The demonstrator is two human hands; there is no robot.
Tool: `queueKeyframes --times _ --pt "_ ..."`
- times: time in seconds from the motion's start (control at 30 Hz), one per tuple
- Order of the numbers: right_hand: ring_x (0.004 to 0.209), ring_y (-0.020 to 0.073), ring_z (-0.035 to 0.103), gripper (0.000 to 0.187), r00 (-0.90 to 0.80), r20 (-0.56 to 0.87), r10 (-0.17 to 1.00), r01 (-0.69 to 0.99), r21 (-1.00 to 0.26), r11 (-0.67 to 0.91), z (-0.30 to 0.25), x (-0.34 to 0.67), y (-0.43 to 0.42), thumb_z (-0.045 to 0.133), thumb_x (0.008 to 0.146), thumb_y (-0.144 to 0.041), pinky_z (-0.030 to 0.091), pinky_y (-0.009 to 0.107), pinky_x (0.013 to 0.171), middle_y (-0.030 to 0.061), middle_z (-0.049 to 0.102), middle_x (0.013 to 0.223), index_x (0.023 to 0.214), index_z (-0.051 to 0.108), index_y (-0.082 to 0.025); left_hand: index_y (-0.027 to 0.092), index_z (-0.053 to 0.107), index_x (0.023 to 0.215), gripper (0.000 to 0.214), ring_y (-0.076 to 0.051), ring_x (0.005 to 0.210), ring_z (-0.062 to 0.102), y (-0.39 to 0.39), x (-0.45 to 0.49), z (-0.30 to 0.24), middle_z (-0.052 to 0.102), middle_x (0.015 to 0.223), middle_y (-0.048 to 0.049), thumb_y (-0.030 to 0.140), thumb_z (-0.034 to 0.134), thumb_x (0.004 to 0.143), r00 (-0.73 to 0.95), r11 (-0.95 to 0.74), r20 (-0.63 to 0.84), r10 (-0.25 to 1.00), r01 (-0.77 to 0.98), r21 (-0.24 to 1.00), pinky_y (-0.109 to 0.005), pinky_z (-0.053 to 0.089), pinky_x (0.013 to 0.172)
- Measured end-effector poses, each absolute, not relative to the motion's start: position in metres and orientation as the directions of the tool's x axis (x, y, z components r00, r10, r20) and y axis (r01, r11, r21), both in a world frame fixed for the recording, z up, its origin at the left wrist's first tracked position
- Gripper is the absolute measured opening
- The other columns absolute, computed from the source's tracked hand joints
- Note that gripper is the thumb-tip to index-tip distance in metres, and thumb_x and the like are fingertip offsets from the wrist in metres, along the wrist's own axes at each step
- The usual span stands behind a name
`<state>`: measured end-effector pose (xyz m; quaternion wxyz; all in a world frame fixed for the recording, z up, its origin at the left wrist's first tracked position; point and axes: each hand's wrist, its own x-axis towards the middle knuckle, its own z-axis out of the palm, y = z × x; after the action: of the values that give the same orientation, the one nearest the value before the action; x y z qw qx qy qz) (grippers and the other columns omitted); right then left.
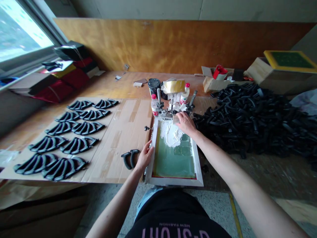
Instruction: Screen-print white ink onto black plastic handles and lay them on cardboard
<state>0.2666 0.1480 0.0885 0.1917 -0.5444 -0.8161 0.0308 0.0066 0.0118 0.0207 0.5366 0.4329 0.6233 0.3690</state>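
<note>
A small printing screen (198, 165) with a pale frame and green mesh lies in front of me, hinged to a metal clamp (170, 110) at its far end. A patch of white ink (170, 134) covers the mesh's far part. My right hand (186, 123) is closed on a squeegee (176, 119) at the ink's far edge. My left hand (145, 158) grips the frame's left rail, fingers curled over it. A black plastic handle part (130, 159) lies on the cardboard just left of that hand.
Rows of black handle parts (66, 138) lie on a cardboard sheet (123, 132) to the left. A large heap of black parts (252, 122) fills the right side. Bottles and a tin (154, 86) stand behind the clamp. Boxes (279, 71) sit at the back right.
</note>
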Motion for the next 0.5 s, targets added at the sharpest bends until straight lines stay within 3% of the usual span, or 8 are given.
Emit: queueKeyframes --times 0.13,0.27,0.37,0.5 --pt "0.093 0.0235 0.056 0.008 -0.426 0.088 0.900 0.882 -0.180 0.435 0.081 0.254 0.130 0.058 0.085 -0.017 0.044 0.033 0.084 0.0114 0.065 0.094 0.091 0.062 -0.015 0.020 0.049 0.138 0.068 -0.018 0.074 0.063 0.013 0.007 0.017 0.069 0.087 -0.0045 0.052 0.061 0.079 -0.054 0.377 -0.373 0.926 0.127 0.918 -0.026 0.048 0.065" --pt "0.090 0.0212 0.055 0.013 -0.703 0.080 0.707 0.681 -0.212 0.701 0.084 0.269 0.096 0.052 0.082 -0.008 0.041 0.029 0.077 0.0091 0.064 0.087 0.085 0.063 -0.015 0.020 0.049 0.138 0.067 -0.019 0.078 0.064 0.012 0.006 0.015 0.069 0.089 -0.0052 0.052 0.060 0.080 -0.059 0.369 -0.364 0.929 0.122 0.921 -0.027 0.048 0.069" --pt "0.084 0.0188 0.055 0.016 -0.806 0.047 0.589 0.559 -0.266 0.786 0.093 0.279 0.089 0.053 0.078 -0.006 0.039 0.026 0.070 0.0048 0.064 0.081 0.080 0.064 -0.018 0.020 0.051 0.137 0.067 -0.020 0.081 0.065 0.012 0.007 0.015 0.070 0.092 -0.0061 0.052 0.060 0.080 -0.061 0.360 -0.355 0.933 0.118 0.925 -0.027 0.049 0.070" --pt "0.086 0.0192 0.055 0.015 -0.700 0.136 0.701 0.662 -0.244 0.709 0.088 0.276 0.093 0.053 0.084 -0.011 0.039 0.027 0.071 0.0047 0.065 0.083 0.082 0.065 -0.019 0.018 0.051 0.136 0.067 -0.019 0.079 0.065 0.012 0.009 0.023 0.071 0.091 -0.0066 0.052 0.061 0.079 -0.066 0.366 -0.361 0.930 0.100 0.925 -0.027 0.049 0.068"
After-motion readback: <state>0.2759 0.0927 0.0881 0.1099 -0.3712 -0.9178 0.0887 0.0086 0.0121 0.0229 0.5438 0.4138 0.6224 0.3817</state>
